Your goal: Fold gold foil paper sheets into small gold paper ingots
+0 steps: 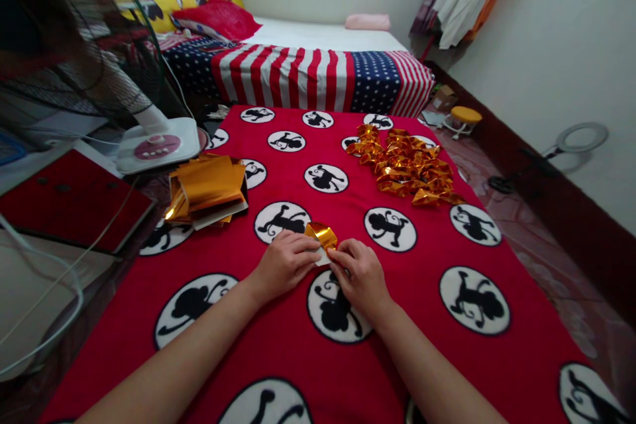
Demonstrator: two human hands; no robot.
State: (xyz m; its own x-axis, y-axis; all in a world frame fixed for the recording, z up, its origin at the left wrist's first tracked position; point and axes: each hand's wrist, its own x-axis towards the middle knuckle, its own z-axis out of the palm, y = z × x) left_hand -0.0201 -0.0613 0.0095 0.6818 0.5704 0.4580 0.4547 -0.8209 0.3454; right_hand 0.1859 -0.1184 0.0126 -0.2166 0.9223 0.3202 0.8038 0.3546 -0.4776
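Left hand [285, 260] and right hand [362, 273] pinch gold foil paper [322, 235] mid-frame, apparently steadying its folds. Foil sheets [209, 182] lie centre-left.

Dim, soft light — glints on folded foil [400, 165]; fan head [54, 33] blurred, edges stretched.

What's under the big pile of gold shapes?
Red cloth lies under the pile, with parts of white circles peeking out around it. Whatever pattern the pile covers can't be seen.
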